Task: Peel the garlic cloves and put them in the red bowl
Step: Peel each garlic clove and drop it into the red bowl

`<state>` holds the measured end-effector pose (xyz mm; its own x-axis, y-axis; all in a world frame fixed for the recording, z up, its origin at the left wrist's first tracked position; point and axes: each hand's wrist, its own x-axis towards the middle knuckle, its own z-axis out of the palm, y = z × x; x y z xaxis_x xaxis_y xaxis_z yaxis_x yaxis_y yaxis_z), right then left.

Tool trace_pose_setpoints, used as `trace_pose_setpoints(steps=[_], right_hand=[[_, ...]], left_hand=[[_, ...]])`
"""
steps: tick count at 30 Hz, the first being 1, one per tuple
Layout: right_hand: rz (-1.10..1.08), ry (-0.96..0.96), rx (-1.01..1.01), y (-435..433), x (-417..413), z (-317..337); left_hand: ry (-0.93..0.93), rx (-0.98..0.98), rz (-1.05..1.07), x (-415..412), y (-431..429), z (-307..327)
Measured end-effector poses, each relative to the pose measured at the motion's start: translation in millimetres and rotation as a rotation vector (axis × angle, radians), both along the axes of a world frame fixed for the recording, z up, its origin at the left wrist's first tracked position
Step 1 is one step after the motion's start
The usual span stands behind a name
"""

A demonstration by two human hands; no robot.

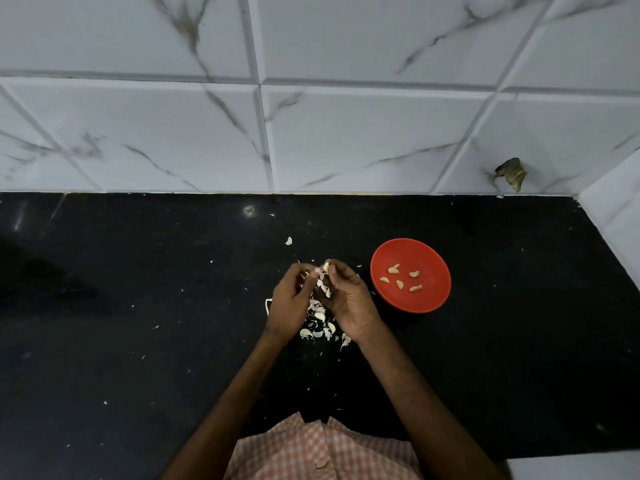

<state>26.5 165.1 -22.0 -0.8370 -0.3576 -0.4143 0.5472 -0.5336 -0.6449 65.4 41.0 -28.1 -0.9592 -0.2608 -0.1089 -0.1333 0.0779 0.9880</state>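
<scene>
Now, counter (138,306): dark, flecked with scraps; a dropped clove could hide among them.
Red bowl (427,299): just right of the hands, five peeled cloves (400,284) inside; a careless toss may miss it.
Left hand (289,301), right hand (349,301): fingertips of both pinch one clove.
Skins (320,322): heaped beneath; loose peel may ride along.
Garlic clove (325,267): held above the heap, part-skinned; it may slip.

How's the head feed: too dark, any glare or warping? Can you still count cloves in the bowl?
Head view: dim, black counter swallows detail; one small glare spot by the tiled wall, whose joints bow from the wide lens; five peeled cloves in the red bowl read clearly.
</scene>
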Motion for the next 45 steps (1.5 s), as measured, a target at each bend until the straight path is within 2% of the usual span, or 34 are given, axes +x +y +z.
trace_pose_setpoints(steps=[4,7,17,23,31,38,45], right_hand=[[-0.021,0.185,0.352,3.4,-0.1,0.6],[-0.044,0.309,0.463,2.3,-0.2,0.1],[-0.127,0.375,0.521,-0.4,-2.4,-5.7],[-0.099,0.421,0.520,-1.3,0.1,-4.8],[-0.062,0.769,1.054,-4.7,1.6,-19.1],[-0.076,0.732,0.859,3.3,2.2,-9.6],[0.071,0.721,0.952,10.8,-0.4,-16.7]], left_hand=[[0.040,-0.070,0.074,-0.4,-6.1,0.8],[0.122,-0.060,-0.008,-3.4,-9.1,2.6],[0.095,0.163,0.044,1.7,-3.9,0.1],[0.117,0.112,0.098,4.6,0.5,-0.3],[0.066,-0.122,0.234,2.6,2.7,-8.3],[0.037,0.224,0.284,4.2,-2.6,-0.5],[0.046,0.267,0.244,3.1,-1.2,0.3]])
